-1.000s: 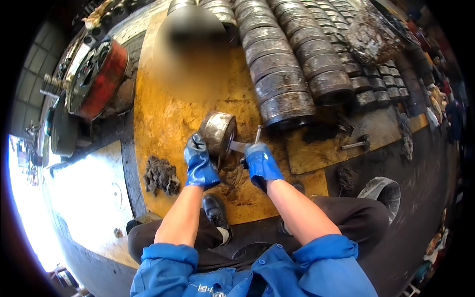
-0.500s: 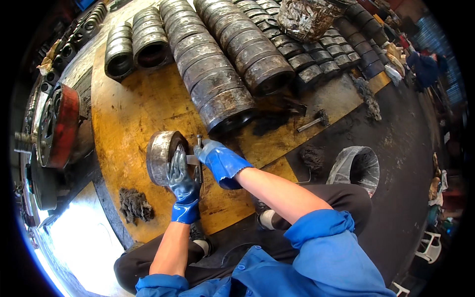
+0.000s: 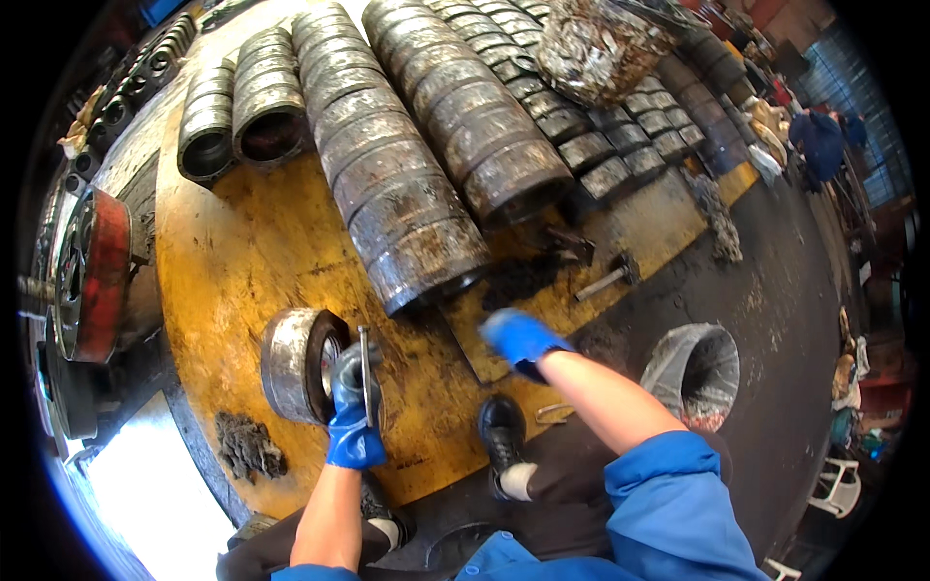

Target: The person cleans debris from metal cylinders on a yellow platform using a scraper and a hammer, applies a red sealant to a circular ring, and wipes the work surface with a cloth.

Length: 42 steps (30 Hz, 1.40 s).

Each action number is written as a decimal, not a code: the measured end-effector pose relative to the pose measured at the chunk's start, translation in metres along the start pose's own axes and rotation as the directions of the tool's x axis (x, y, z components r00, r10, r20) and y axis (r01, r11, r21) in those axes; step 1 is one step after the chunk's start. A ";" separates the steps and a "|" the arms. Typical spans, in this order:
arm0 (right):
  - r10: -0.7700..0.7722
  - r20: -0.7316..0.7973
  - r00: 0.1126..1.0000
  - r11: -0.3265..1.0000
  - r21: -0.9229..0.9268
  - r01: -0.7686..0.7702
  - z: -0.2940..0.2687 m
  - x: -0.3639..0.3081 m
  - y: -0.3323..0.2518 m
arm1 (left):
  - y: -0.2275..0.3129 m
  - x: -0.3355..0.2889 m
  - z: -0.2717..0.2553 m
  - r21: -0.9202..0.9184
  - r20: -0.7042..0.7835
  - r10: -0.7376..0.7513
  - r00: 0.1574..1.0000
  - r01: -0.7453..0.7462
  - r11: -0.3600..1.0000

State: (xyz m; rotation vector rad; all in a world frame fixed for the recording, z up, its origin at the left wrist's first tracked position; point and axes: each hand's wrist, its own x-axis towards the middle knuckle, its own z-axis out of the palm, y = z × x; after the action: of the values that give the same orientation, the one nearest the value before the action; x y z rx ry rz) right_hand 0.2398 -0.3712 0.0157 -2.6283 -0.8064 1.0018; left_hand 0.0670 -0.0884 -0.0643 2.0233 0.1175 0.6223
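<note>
A thick metal ring (image 3: pixel 291 363) stands on its edge on the yellow, oil-stained floor board. My left hand (image 3: pixel 355 416), in a blue rubber glove, is closed at the ring's open right side. A slim upright metal rod (image 3: pixel 366 378) with a wider top end is in its grip; the fingers on the ring's side are partly hidden. My right hand (image 3: pixel 523 341), gloved the same way, is off to the right above the board, apart from the ring. Motion smears its fingers, and no object shows in it.
Long rows of metal rings (image 3: pixel 412 228) lie ahead. A hammer (image 3: pixel 608 279) rests to the right, near a plastic-lined bin (image 3: pixel 693 378). Dark fibre waste (image 3: pixel 250 445) lies at the left. A red-rimmed wheel (image 3: pixel 100 276) stands far left; a scrap-filled basket (image 3: pixel 601 48) is at the back.
My right hand has left the ring and rod and swung right. The rod now stands in my left hand. The whole view has shifted slightly, with the ring lower and further left.
</note>
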 end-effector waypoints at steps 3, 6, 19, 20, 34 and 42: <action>0.430 -0.042 0.902 0.834 -0.364 -0.415 -0.023 -0.012 0.099 | 0.020 0.004 -0.003 -0.082 0.025 -0.087 0.996 0.089 0.993; 0.713 -0.187 0.676 0.700 0.250 -0.669 0.010 -0.006 0.222 | 0.021 0.003 0.007 -0.115 -0.023 -0.099 0.995 0.095 0.989; 0.897 -0.032 0.442 0.022 0.999 0.027 0.092 0.042 0.311 | 0.020 0.010 -0.005 0.070 -0.029 -0.098 0.995 0.100 0.993; 0.907 -0.047 0.419 0.090 0.992 -0.083 0.086 0.015 0.348 | 0.030 0.019 0.005 0.000 0.001 -0.127 0.992 0.127 0.992; 0.511 -0.035 0.859 0.106 0.994 -0.023 -0.099 -0.089 0.075 | 0.016 0.017 0.004 0.218 0.078 -0.286 0.955 0.264 0.940; 0.269 -0.389 0.881 0.130 0.921 0.367 -0.036 -0.153 -0.101 | 0.028 0.019 0.004 0.188 -0.040 -0.188 0.981 0.192 0.963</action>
State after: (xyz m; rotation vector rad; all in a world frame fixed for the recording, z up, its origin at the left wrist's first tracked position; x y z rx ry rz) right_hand 0.1267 -0.3741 0.1647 -1.3973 0.0537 0.4452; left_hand 0.0800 -0.0995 -0.0352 2.1578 0.3932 0.5277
